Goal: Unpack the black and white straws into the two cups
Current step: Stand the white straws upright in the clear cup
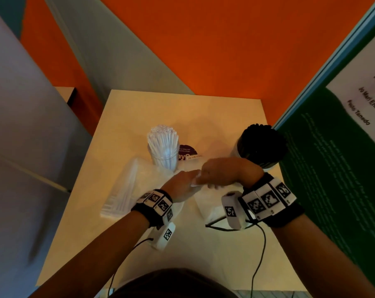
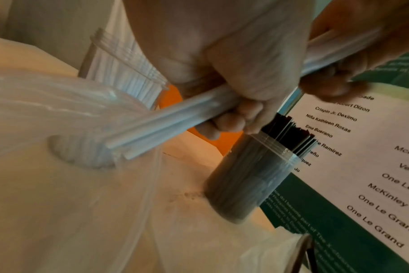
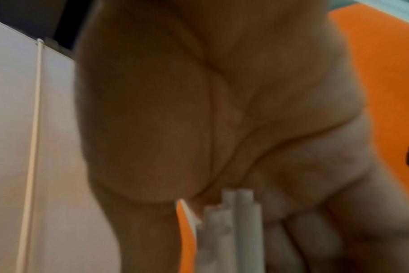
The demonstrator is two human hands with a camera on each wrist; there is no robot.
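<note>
**A handful of white straws held between both hands**

Our left fingers [image 2: 229, 120] are curled round a small bundle of white straws [image 2: 166, 127], and our right hand [image 2: 339, 79] wraps the same bundle farther along, its fingers folded over the upper ends. The left hand [image 1: 183, 186] and the right meet knuckle to knuckle above the middle of the table [image 1: 225, 117].

The bundle's free ends point down toward a crumpled clear plastic bag [image 2: 58, 114] lying on the table. Beyond our hands stands the clear cup of white straws [image 1: 164, 151], already well filled; to the right stands the cup of black straws [image 1: 262, 145], packed full. More white straws lie in their wrapper [image 1: 122, 190] at the left.

We judge these straws light, smooth and apt to slide past one another, and they would crease if squeezed hard. A mid-length hold, firm but not crushing, should keep the ends level for dropping them into the clear cup.
</note>
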